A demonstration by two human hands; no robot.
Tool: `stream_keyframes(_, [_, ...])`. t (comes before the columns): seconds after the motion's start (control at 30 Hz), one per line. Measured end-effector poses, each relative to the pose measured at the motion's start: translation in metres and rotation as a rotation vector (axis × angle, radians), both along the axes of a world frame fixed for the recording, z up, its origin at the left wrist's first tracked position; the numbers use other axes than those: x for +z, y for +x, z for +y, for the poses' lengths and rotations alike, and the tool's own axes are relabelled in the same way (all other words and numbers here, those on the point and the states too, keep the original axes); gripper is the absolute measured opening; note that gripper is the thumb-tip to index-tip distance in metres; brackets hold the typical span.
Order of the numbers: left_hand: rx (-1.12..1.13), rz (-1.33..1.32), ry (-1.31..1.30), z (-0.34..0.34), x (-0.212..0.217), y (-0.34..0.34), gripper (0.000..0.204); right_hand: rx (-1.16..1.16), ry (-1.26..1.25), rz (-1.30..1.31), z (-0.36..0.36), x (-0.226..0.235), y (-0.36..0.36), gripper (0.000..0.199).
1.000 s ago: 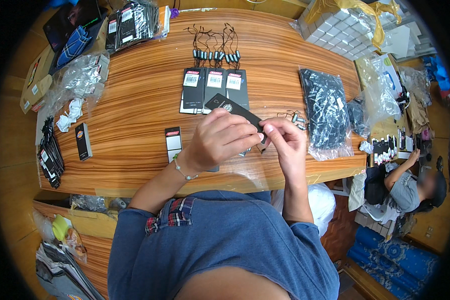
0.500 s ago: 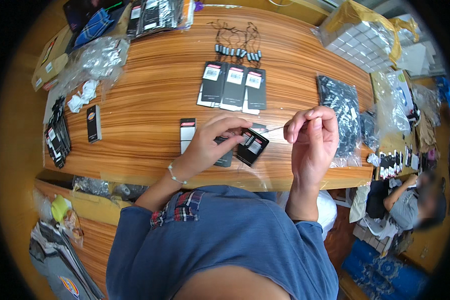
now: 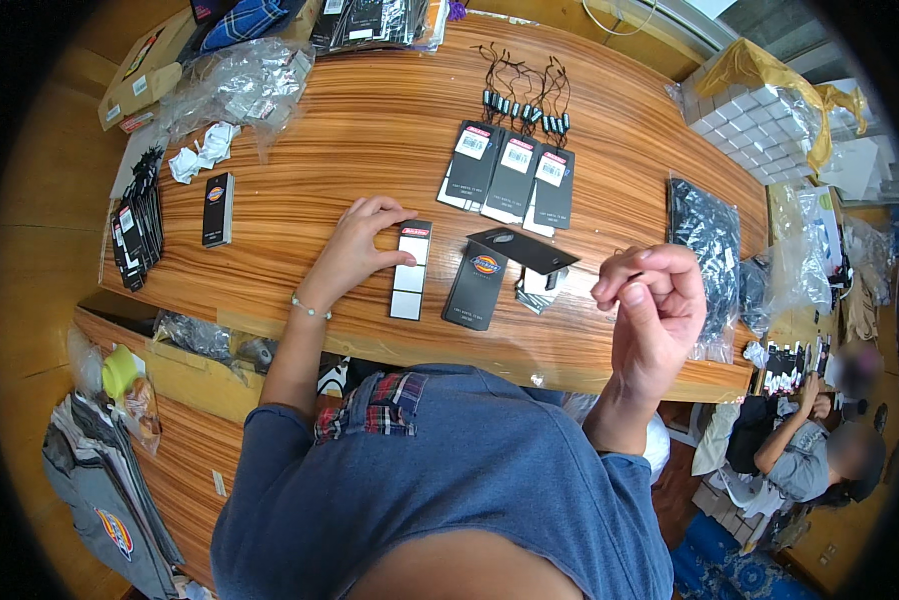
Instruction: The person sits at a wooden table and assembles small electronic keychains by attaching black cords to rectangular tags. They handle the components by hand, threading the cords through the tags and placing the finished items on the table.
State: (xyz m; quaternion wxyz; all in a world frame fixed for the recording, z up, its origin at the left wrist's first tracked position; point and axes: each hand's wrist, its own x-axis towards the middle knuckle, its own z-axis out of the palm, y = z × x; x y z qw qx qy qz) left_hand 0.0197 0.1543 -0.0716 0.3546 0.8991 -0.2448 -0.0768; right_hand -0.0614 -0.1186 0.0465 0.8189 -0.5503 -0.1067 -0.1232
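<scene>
My left hand (image 3: 355,250) rests on the wooden table (image 3: 300,150), fingers spread, with the fingertips touching the top of a narrow black-and-white label strip (image 3: 410,285). Right of the strip lies a black hang tag (image 3: 480,288), and a second black tag (image 3: 525,250) lies tilted across its top corner. My right hand (image 3: 655,305) is raised above the table's near edge, right of the tags, thumb and forefinger pinched together. I see nothing between those fingers.
Three black tags (image 3: 515,165) lie in a row farther back, with several black cords (image 3: 525,95) behind them. A single tag (image 3: 217,208) and a tag stack (image 3: 135,230) sit left. Plastic bags (image 3: 710,240) lie right. Another person (image 3: 810,450) sits at lower right.
Both hands have let go of the black tag, which now lies on the table. My left hand moved left onto the label strip. My right hand pulled back to the right.
</scene>
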Motion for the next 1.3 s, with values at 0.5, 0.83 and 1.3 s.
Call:
stream_keyframes(0.5, [0.284,0.329,-0.87,-0.04,0.059,-0.023,0.017,0.098,-0.269,0.131,0.036,-0.017,0.012,0.015])
stream_keyframes(0.83, [0.13,-0.085,-0.615,-0.083,0.091,-0.031,0.015,-0.277,-0.546,-0.094,0.044,-0.038,0.029,0.011])
stream_keyframes(1.3, [0.053,-0.233,-0.483,-0.084,0.094,-0.024,0.016,-0.275,-0.344,-0.015,0.048,-0.054,0.029,0.011])
